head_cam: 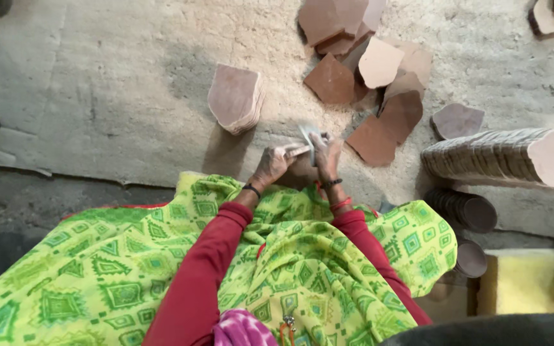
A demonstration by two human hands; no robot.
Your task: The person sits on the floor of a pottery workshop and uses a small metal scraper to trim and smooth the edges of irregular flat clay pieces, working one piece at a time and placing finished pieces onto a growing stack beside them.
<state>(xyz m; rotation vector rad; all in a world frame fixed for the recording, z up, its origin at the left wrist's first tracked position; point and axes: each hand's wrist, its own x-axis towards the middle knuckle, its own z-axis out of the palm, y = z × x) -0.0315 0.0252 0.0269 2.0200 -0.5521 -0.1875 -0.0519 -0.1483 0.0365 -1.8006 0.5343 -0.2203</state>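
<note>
Looks like a small floor-level craft workshop: someone's sitting on a dusty concrete floor (pixel 110 83), with brown leaf-like cut pieces (pixel 379 64) lying scattered around, and neat stacks (pixel 235 99) and rolls of discs (pixel 466 208) piling up nearby.

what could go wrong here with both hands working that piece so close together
The left hand and right hand pinch a small pale piece with a thin, blade-like edge; a slip might nick a finger, though blur hides what it is. The loose brown sheets lie scattered just beyond the hands, so a stray elbow or sleeve could scatter them further. The long leaning stack of sheets on the right might topple if bumped.
</note>
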